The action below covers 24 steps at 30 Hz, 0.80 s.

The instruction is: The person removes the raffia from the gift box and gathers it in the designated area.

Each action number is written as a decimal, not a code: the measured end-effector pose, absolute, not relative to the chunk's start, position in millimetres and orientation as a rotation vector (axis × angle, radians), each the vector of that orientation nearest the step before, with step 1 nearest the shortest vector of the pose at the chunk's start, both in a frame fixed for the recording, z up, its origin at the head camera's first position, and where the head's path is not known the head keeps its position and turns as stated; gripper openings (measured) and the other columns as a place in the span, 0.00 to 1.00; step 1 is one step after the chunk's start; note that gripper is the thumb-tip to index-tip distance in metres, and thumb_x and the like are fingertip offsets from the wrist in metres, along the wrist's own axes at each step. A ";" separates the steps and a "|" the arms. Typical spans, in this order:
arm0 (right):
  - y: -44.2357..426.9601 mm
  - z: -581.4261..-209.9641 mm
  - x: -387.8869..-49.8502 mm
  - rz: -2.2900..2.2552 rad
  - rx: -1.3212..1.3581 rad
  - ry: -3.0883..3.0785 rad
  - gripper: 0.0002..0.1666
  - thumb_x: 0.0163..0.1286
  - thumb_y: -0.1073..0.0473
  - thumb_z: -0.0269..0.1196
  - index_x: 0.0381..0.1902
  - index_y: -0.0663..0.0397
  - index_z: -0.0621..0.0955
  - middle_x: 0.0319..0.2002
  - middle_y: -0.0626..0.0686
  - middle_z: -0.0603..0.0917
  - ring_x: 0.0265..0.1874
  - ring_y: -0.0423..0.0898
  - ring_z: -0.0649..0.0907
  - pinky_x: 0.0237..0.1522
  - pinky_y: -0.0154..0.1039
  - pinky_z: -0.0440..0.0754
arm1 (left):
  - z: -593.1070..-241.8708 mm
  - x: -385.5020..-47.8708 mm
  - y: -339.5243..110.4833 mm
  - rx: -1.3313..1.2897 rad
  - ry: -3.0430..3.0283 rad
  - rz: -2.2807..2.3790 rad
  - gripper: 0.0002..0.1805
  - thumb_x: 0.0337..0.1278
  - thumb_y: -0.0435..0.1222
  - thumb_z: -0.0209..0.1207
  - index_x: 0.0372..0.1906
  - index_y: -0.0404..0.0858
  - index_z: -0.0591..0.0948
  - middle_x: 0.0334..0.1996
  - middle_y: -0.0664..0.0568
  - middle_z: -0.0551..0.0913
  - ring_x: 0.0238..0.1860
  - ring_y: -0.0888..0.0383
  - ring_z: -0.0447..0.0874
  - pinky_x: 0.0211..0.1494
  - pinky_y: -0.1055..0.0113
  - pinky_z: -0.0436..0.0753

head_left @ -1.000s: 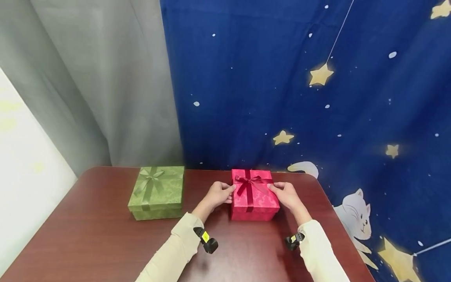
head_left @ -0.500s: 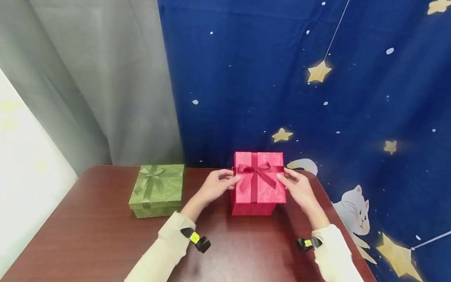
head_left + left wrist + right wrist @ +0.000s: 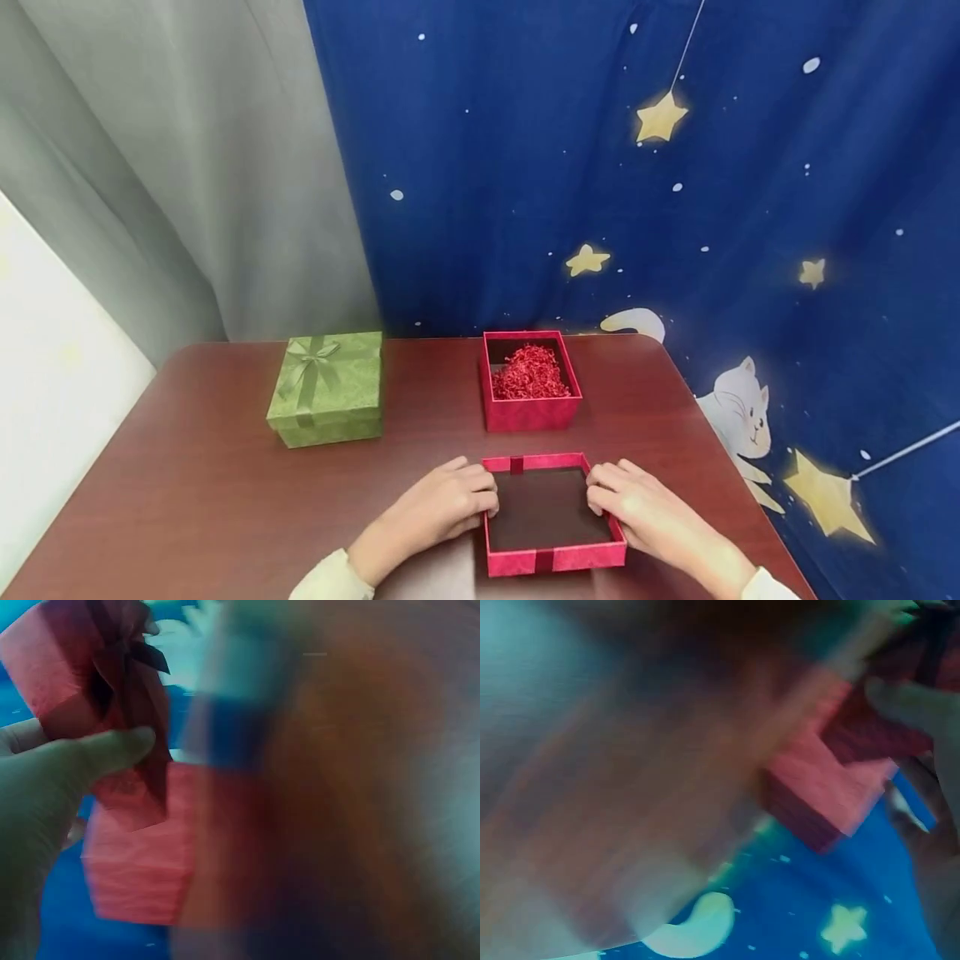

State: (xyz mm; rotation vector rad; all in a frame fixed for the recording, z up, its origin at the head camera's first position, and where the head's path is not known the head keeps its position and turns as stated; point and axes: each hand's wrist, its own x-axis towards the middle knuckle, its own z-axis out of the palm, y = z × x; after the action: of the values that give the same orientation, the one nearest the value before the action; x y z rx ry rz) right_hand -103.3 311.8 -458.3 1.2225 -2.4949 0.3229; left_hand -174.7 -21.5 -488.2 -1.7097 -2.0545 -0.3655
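On the left of the brown table [image 3: 210, 500] sits a green box [image 3: 337, 400] with a bow [image 3: 311, 358] on top. Next, the left hand [image 3: 438, 504] has its fingers bent around one side of the red lid [image 3: 551, 512], which is upside down and shows its dark inside. Behind it stands the red box [image 3: 532, 415] with crinkly red paper [image 3: 531, 373] in it. The right hand [image 3: 652, 512] bends its fingers around the other side.
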 end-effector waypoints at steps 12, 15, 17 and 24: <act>314.2 -506.1 -100.8 0.015 1.261 -2.429 0.18 0.48 0.68 0.71 0.27 0.43 0.75 0.33 0.44 0.70 0.34 0.43 0.69 0.39 0.37 0.65 | -517.1 -167.5 -9.5 -1.703 -2.037 -0.163 0.07 0.53 0.38 0.70 0.26 0.55 0.86 0.29 0.67 0.76 0.38 0.66 0.75 0.43 0.69 0.67; 312.4 -512.2 -101.4 0.026 1.271 -2.419 0.19 0.47 0.70 0.70 0.25 0.42 0.74 0.32 0.44 0.69 0.33 0.43 0.69 0.38 0.37 0.64 | -520.6 -166.6 -9.4 -1.705 -2.051 -0.147 0.06 0.52 0.38 0.70 0.27 0.56 0.87 0.30 0.68 0.77 0.38 0.67 0.76 0.44 0.69 0.68; 311.0 -514.7 -102.7 0.020 1.268 -2.429 0.20 0.47 0.71 0.71 0.24 0.41 0.75 0.32 0.44 0.70 0.34 0.43 0.69 0.38 0.37 0.65 | -520.7 -166.0 -10.0 -1.694 -2.061 -0.126 0.06 0.52 0.40 0.71 0.27 0.56 0.88 0.29 0.68 0.77 0.38 0.67 0.76 0.44 0.69 0.68; 315.7 -505.9 -96.8 0.006 1.274 -2.464 0.22 0.46 0.70 0.76 0.36 0.41 0.85 0.41 0.46 0.79 0.42 0.45 0.77 0.45 0.41 0.75 | -502.3 -164.3 -18.3 -1.682 -2.117 -0.240 0.11 0.50 0.34 0.71 0.38 0.53 0.89 0.39 0.65 0.82 0.47 0.64 0.80 0.50 0.66 0.73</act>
State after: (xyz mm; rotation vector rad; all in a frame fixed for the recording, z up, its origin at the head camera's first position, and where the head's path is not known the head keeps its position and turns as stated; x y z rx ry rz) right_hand -96.8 315.7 -505.9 1.2737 -2.4636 0.0065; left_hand -164.3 -18.3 -502.3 -1.6818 -2.1172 -0.2400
